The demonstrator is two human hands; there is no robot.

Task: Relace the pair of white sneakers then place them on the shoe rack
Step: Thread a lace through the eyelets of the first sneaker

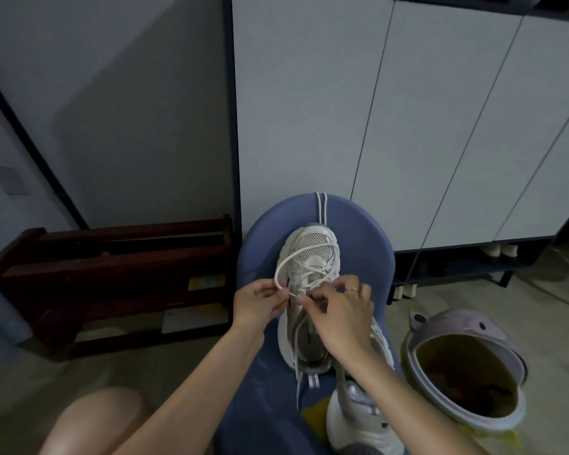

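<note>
sneaker point(309, 280) lies sole-down on blue seat point(263, 231), toe toward the far rim, heel toward the person; 2nd sneaker point(358, 402) at the seat's near right edge, partly under the right forearm; left hand point(260, 302) pinches a loop of lace point(281, 274) at mid-eyelets; right hand point(339, 310) pinches lace just beside it, fingers curled, ring visible; two lace ends run over the toe and hang off the far rim; est. step: threading w/ lace slack across the forefoot, shoe 1 not done; risks: loose loops could snag or cross wrong → uneven lacing; dangling ends may drag the lace out of an eyelet if tugged; 2nd sneaker near edge could slip off toward bin point(463, 366); dark rack point(112, 277) on floor, left.
</note>
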